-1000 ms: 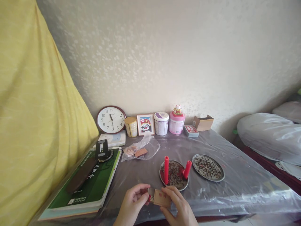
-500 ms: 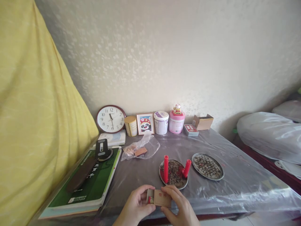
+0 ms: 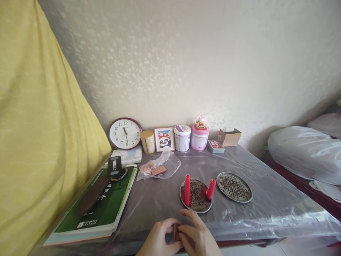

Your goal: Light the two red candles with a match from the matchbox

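Both hands meet at the table's near edge. My left hand [image 3: 160,240] and my right hand [image 3: 198,236] are closed round a small matchbox [image 3: 176,233], which shows only as a reddish sliver between the fingers. Just beyond them a round metal plate [image 3: 195,207] holds two red candles, one [image 3: 187,185] upright, the other [image 3: 211,188] leaning right. A second metal plate [image 3: 234,187] lies to its right with dark residue on it.
Clear plastic sheet covers the table [image 3: 269,209]. Green book [image 3: 102,208] with a dark case and a phone stand at left. Plastic bag [image 3: 160,167] behind the plates. Clock [image 3: 125,133], tins, picture frame and small boxes line the wall. Yellow curtain [image 3: 39,142] at left, covered bedding [image 3: 306,153] at right.
My hands have drawn back toward the table edge and closed over the matchbox; its open tray with red match heads, seen earlier, is now hidden.
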Demonstrator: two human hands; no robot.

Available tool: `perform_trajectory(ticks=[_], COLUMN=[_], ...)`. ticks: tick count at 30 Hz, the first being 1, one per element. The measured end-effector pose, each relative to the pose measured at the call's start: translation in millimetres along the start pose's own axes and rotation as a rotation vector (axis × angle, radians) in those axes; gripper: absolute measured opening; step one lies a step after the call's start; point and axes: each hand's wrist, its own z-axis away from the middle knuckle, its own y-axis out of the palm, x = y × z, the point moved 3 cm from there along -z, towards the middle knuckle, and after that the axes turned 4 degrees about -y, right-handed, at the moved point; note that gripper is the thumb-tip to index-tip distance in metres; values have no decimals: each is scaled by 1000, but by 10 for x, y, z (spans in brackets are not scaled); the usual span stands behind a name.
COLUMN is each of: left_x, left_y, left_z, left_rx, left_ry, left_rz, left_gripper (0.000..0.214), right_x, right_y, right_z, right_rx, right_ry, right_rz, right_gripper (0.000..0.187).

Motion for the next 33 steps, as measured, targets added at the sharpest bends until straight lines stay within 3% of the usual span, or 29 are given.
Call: perform_trajectory(ticks=[7, 13, 17, 20, 23, 28, 33], left_x=[79, 45, -11, -21, 2, 58, 102], left_y=[67, 80, 92, 110, 96, 84, 215], left_z=[-15, -8, 16, 26, 31, 51, 48], left_rx=[30, 51, 64, 146, 188, 179, 204], left_ry=[18, 43, 39, 16, -30, -115, -27], left_rz=[-48, -15, 19, 133, 293, 473, 682], left_gripper=[38, 36, 26, 29, 39, 42, 46], right_x=[-76, -52, 4, 9, -52, -88, 2], right_y=[79, 71, 39, -83, -231, -306, -189], right_z=[-9, -5, -9, -11, 5, 17, -11], right_rx=[38, -14, -141, -299, -443, -529, -592], right_ry=[42, 54, 61, 99, 214, 331, 300], right_rz=[-1, -81, -228, -444, -698, -846, -940], right_gripper=[26, 25, 19, 11, 22, 36, 35])
